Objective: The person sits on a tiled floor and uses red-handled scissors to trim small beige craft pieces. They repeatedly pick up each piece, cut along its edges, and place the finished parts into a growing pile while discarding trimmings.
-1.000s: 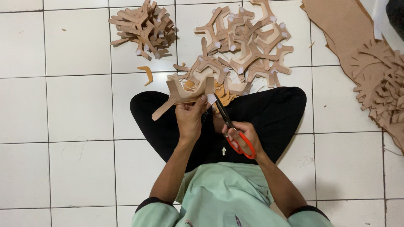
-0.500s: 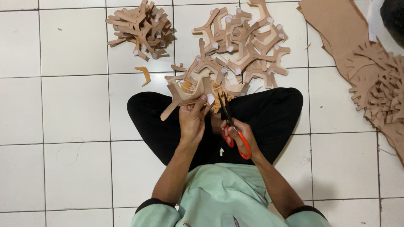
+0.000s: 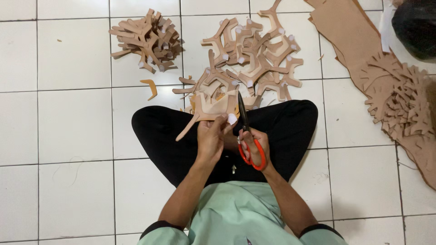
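Over the lap, the left hand pinches a tan branched leather cutout, fingers curled. Just beside it, the right hand grips red-handled scissors, blades pointing up beside the cutout's edge.

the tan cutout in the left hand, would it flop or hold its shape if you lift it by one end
The tan cutout probably holds its shape: its long narrow arm sticks out unsupported from the left hand without drooping. It looks thin and flat, so likely light. The loose pile of similar pieces lies jumbled, suggesting they slide easily when pushed.
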`<state>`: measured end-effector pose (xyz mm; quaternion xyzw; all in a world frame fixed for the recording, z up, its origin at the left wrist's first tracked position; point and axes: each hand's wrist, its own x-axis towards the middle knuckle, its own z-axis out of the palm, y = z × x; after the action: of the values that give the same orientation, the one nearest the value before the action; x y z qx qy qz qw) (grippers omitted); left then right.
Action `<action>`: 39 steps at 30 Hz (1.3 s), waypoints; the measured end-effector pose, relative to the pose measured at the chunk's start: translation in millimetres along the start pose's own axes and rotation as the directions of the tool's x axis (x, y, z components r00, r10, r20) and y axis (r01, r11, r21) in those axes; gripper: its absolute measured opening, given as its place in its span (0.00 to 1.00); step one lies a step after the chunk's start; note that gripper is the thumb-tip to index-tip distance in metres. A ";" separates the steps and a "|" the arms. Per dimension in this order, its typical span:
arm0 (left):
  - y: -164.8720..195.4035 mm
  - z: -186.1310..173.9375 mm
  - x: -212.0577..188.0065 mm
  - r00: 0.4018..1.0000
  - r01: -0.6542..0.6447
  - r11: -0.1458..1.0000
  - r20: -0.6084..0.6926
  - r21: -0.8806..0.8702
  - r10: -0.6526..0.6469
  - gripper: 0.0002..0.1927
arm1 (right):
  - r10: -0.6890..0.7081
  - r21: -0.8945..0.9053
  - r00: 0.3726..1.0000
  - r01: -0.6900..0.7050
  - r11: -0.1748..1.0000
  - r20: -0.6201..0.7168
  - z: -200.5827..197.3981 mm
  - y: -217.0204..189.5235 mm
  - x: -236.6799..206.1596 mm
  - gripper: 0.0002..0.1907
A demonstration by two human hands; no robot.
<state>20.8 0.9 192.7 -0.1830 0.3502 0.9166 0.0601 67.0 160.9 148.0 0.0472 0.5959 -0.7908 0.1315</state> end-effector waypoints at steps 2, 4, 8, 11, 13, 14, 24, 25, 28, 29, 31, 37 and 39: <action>11.9 -1.0 4.2 1.000 -0.001 1.000 0.013 0.006 0.001 0.10 | -0.028 0.055 1.000 0.028 0.998 0.004 -2.7 -2.1 1.1 0.26; 25.6 -3.4 10.5 0.999 -0.008 1.000 0.038 0.015 0.007 0.11 | -0.051 0.047 0.998 0.050 0.998 0.031 -5.5 -7.0 6.0 0.26; 42.8 -9.8 17.6 1.000 -0.028 0.970 0.012 0.241 0.026 0.14 | -0.058 -0.090 0.989 0.070 0.994 0.135 -7.7 -18.4 9.2 0.28; 48.4 -13.2 18.0 0.986 -0.095 0.949 0.161 0.301 0.048 0.13 | -0.016 -0.154 0.984 0.044 0.987 0.176 -6.7 -26.3 11.0 0.29; 50.7 -14.7 15.0 0.984 -0.107 0.909 0.172 0.404 0.040 0.16 | 0.009 -0.170 0.983 0.022 0.985 0.181 -4.5 -29.4 8.4 0.29; 51.5 -14.7 13.9 0.984 -0.106 0.907 0.176 0.407 0.036 0.16 | 0.008 -0.175 0.983 0.024 0.984 0.182 -3.7 -30.7 7.3 0.29; 57.0 -19.9 14.3 0.974 -0.177 0.803 0.218 0.569 0.061 0.15 | 0.059 -0.158 0.994 -0.043 0.986 0.097 -7.0 -20.2 -0.5 0.26; 60.3 -21.4 17.5 0.968 -0.225 0.736 0.235 0.638 0.092 0.13 | 0.067 -0.162 0.996 -0.055 0.985 0.067 -7.5 -18.6 -1.1 0.25; 77.2 -24.7 32.1 0.950 -0.268 0.264 0.209 0.926 0.232 0.16 | 0.050 -0.203 0.998 -0.043 0.978 0.033 -8.8 -15.6 -0.2 0.23; 83.8 -25.7 35.6 0.934 -0.327 0.303 0.257 0.895 0.248 0.17 | 0.021 -0.226 0.999 -0.010 0.974 0.046 -8.1 -14.5 -0.3 0.23; 95.0 -26.6 38.6 0.895 -0.436 0.374 0.349 0.819 0.279 0.19 | -0.013 -0.270 0.995 0.038 0.962 0.095 -6.4 -12.6 1.5 0.22; 104.8 -19.0 16.4 0.912 -0.410 0.309 0.389 0.858 0.131 0.25 | -0.011 -0.297 0.968 0.088 0.951 0.250 1.5 -12.7 0.5 0.24; 103.4 -12.9 9.4 0.909 -0.404 0.412 0.410 0.817 0.080 0.25 | 0.003 -0.326 0.963 0.088 0.941 0.268 2.3 -16.9 -0.4 0.25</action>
<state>-8.8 -85.1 244.4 0.0740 0.7853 0.6112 0.0652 63.2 163.1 164.5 -0.0948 0.6995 -0.6798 0.1988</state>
